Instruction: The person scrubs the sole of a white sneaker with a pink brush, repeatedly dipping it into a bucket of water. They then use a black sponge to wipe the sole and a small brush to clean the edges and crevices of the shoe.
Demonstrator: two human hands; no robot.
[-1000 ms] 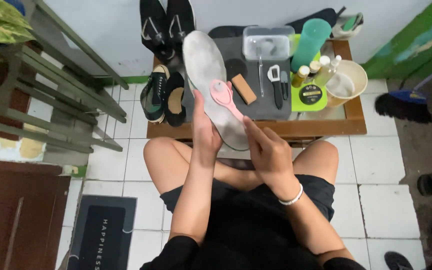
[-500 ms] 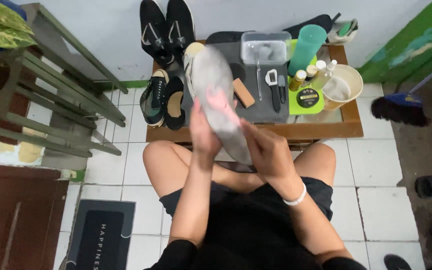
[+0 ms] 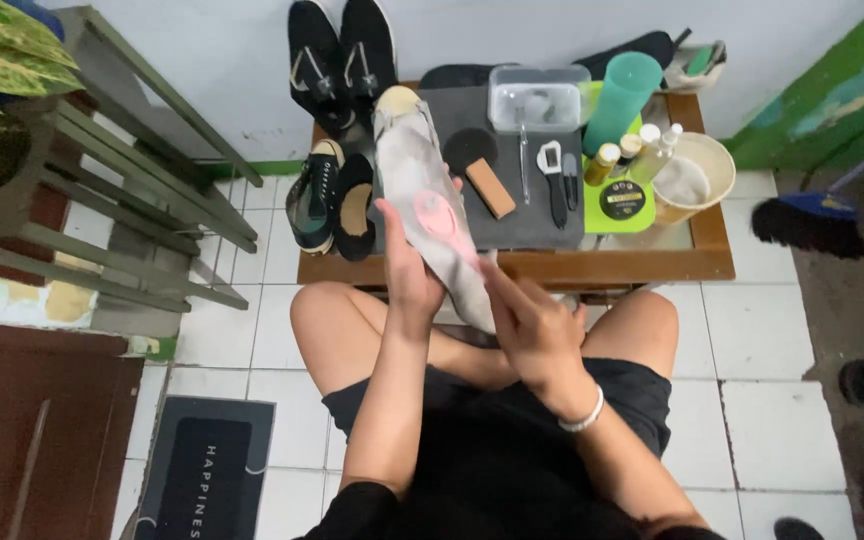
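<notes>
Left hand (image 3: 407, 270) grips the grey insole (image 3: 422, 205), right hand (image 3: 532, 325) clasps its lower end; pink brush (image 3: 439, 218) sits above the fingers, insole looks grubby, shoes (image 3: 337, 200) untouched beyond.

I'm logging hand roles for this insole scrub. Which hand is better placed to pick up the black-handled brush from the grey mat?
Probably the right hand: it's on the brush's side, gripping only the insole's lower end. The left hand supports the insole's middle.
</notes>
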